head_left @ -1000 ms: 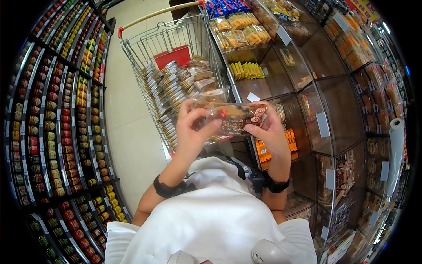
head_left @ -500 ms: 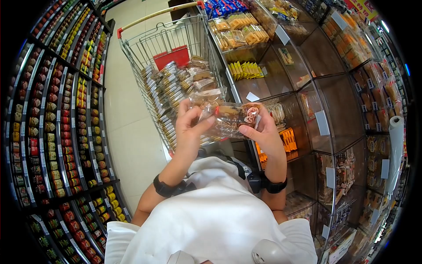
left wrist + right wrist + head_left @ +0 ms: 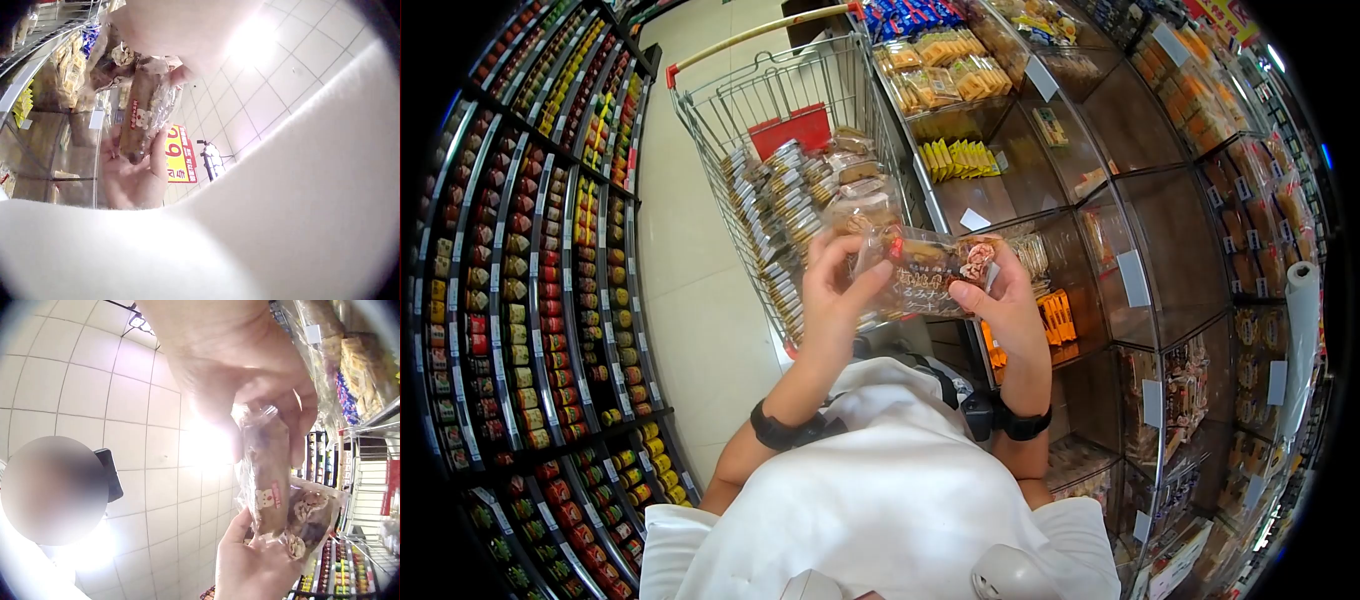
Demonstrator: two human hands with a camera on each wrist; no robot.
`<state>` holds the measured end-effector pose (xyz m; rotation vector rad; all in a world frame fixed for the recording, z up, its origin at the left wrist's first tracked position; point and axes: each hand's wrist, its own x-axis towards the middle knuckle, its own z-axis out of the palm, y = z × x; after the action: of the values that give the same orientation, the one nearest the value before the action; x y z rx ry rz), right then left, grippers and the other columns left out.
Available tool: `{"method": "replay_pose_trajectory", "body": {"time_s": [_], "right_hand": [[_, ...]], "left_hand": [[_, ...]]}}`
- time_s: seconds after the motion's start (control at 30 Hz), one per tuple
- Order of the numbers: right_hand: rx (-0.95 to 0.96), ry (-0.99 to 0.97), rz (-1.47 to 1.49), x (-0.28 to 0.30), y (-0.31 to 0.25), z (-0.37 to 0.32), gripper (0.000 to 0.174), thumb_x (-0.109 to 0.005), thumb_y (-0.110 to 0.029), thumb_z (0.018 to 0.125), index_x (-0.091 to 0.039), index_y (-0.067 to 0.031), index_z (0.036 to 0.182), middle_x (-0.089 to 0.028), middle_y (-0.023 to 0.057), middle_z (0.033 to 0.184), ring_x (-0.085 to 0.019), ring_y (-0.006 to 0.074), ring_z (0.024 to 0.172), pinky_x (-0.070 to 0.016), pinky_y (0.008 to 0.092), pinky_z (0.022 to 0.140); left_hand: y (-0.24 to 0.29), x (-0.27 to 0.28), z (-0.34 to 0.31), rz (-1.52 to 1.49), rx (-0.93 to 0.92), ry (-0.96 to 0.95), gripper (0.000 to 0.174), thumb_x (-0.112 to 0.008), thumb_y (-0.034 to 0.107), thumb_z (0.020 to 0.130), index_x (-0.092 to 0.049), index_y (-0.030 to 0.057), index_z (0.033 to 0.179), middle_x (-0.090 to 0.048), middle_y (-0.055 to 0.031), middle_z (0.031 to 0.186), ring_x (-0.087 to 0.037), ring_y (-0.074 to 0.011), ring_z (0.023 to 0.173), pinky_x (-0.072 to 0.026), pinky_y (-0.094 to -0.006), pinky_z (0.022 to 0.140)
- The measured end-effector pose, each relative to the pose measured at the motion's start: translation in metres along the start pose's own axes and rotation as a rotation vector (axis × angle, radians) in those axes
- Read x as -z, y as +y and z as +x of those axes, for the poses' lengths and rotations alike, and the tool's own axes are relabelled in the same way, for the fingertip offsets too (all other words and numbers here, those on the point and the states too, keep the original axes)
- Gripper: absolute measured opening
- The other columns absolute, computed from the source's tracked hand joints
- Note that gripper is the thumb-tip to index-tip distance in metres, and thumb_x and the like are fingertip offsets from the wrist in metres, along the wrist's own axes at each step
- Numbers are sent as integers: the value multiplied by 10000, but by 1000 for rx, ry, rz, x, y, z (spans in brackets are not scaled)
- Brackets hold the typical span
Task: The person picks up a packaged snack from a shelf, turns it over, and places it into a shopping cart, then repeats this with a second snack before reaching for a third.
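Both hands hold a wrapped bread (image 3: 930,275) in front of the chest. Its clear wrapper has dark and white print and a walnut picture at the right end. My left hand (image 3: 835,290) pinches the left end, thumb on the near face. At the other end my right hand (image 3: 1012,305) grips it, thumb over the front. A second clear-wrapped pack (image 3: 865,212) shows behind it at the left fingers; in the right wrist view this walnut-printed pack (image 3: 312,509) lies beside the left hand. A bear and a red label mark the bread's underside (image 3: 142,115).
Just ahead stands a shopping cart (image 3: 700,140) loaded with wrapped packs (image 3: 785,195). On the right are clear-walled shelf bins (image 3: 1140,230) with yellow packs (image 3: 960,160) and orange packs (image 3: 1055,318). Shelves of jars and cans (image 3: 530,270) line the left, beyond the tiled floor (image 3: 675,240).
The bread has shifted slightly left and turned, so its printed face shows more fully to the head view. Both hands keep their grip; the pack behind now sits a little lower.
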<state>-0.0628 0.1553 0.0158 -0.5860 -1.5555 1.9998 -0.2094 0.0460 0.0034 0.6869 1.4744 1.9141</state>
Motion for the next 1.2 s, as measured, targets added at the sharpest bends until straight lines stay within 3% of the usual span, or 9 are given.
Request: {"method": "replay_pose_trajectory", "body": {"time_s": [0.37, 0.63, 0.73, 0.87, 0.97, 1.03, 1.13, 1.2], "right_hand": [[35, 46, 4, 6, 3, -10, 382, -645, -61, 752, -435, -15, 1067, -504, 10, 945, -480, 77, 867, -414, 221, 760], [29, 284, 98, 15, 4, -42, 386, -638, -58, 756, -428, -4, 1075, -521, 17, 948, -489, 76, 860, -418, 221, 754], [78, 422, 64, 21, 6, -53, 371, -627, -59, 760, -432, -2, 1070, -527, 22, 943, -494, 78, 852, -420, 221, 749], [-7, 664, -1, 34, 3, -72, 324, -604, -72, 773, -446, 1, 1046, -534, 30, 922, -503, 86, 823, -421, 224, 734], [67, 751, -70, 44, 7, -76, 307, -588, -75, 787, -444, 0, 1047, -536, 39, 929, -509, 101, 816, -418, 235, 740], [41, 795, -56, 43, 5, -78, 299, -582, -69, 791, -441, 1, 1045, -537, 41, 934, -510, 106, 824, -414, 239, 752], [14, 719, -60, 49, 11, -73, 291, -569, -66, 800, -438, 3, 1050, -528, 51, 963, -498, 109, 867, -400, 237, 779], [-13, 656, -87, 52, 20, -64, 277, -563, -76, 805, -443, 4, 1042, -520, 52, 973, -494, 114, 878, -398, 240, 779]], "left_hand": [[4, -9, 0, 23, -4, -55, 128, -632, 50, 735, -589, -15, 837, -377, -77, 1059, -476, -160, 960, -458, -237, 746], [-17, -29, 6, 76, 3, -247, 129, -626, 78, 753, -589, -2, 847, -413, -73, 1035, -493, -138, 884, -429, -244, 748], [-20, -35, 12, 3, 197, -275, 139, -587, 130, 799, -583, 25, 890, -448, -53, 1003, -491, -108, 839, -408, -229, 731], [-21, -36, 23, -163, 279, -219, 163, -525, 157, 850, -549, 52, 972, -509, 24, 821, -476, -49, 773, -392, -182, 682], [-14, -32, 32, -218, 334, -144, 137, -523, 116, 844, -550, 55, 964, -513, 22, 849, -467, -44, 736, -392, -175, 644], [-28, -13, 46, -153, 230, -48, 150, -526, 76, 830, -543, 64, 978, -529, 26, 830, -472, -42, 653, -390, -171, 555], [-29, 24, 62, -203, 250, 55, 168, -538, 74, 821, -545, 89, 988, -521, 39, 823, -463, -26, 629, -377, -181, 521], [-35, 57, 72, -192, 162, 123, 180, -525, 69, 825, -533, 68, 1004, -545, -3, 909, -534, -77, 733, -446, -220, 594]]}}
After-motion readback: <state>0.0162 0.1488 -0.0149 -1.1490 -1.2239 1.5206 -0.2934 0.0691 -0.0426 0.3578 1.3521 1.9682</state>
